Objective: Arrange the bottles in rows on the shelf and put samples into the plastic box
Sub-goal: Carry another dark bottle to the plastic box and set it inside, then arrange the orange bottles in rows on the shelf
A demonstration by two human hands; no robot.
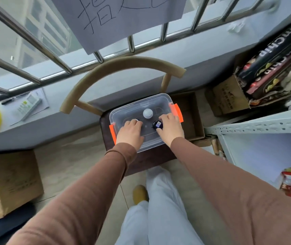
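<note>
The clear plastic box [145, 121], its lid on and orange latches at both ends, sits on a dark chair seat [148, 159] below the window bars [26, 35]. Both the left hand [129, 132] and right hand [170, 128] press flat, fingers relaxed, on the lid, over three bottle caps inside. Cardboard boxes [8, 183] crowd the floor, and a metal shelf [257, 128] stands to the right.

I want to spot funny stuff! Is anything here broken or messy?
Yes: the cardboard box on the right has a torn, ragged front edge, with dark packages leaning out. The plastic box under both hands looks fine.
</note>
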